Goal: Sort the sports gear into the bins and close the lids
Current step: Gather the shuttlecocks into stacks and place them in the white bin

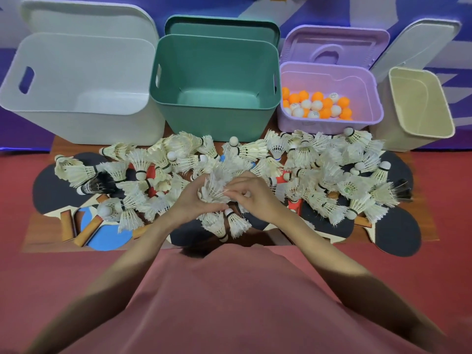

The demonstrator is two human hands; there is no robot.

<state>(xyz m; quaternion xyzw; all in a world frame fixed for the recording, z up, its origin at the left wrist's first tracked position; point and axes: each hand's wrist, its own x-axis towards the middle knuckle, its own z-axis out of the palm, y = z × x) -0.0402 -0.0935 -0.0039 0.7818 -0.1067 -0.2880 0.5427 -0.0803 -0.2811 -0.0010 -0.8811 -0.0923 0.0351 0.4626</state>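
A heap of white feather shuttlecocks covers the low wooden table, lying over several table tennis paddles. Both hands meet at the middle of the heap. My left hand and my right hand hold a bunch of shuttlecocks between them, fingers curled round the feathers. Behind the heap stand four open bins: white, green, purple and beige. Orange and white ping pong balls lie in the purple bin. The white, green and beige bins show nothing inside.
Each bin's lid stands upright behind it: white lid, green lid, purple lid, beige bin's pale lid. Red floor surrounds the table. My pink-clad lap fills the foreground.
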